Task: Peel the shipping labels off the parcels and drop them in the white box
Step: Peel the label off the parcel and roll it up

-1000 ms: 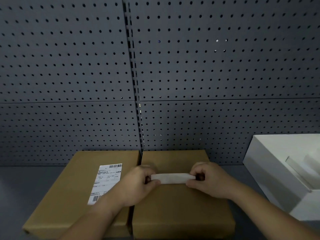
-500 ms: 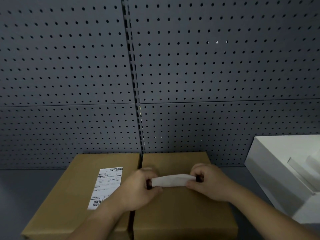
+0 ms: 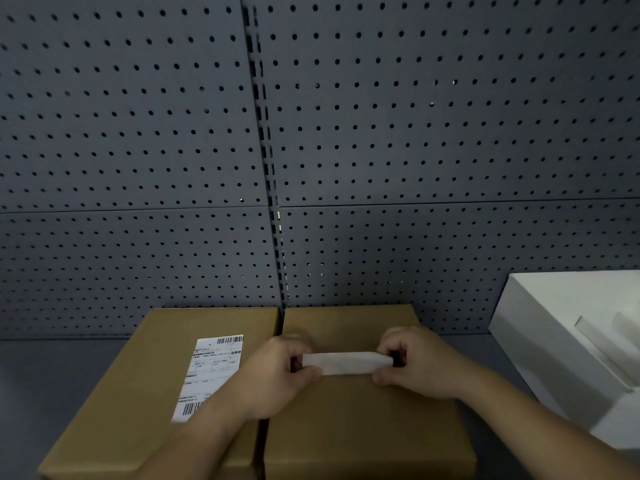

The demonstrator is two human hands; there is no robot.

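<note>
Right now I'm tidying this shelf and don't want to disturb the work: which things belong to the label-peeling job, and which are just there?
Part of the job:
- left brown cardboard parcel
- its white printed shipping label
- right brown cardboard parcel
- folded white peeled label, held by left hand and right hand
- white box

Just there:
- grey perforated back panel

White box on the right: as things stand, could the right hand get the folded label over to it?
Probably yes. The right hand pinches one end of the folded label above the right parcel, and nothing stands between it and the white box. The left hand holds the other end and would have to let go.
</note>
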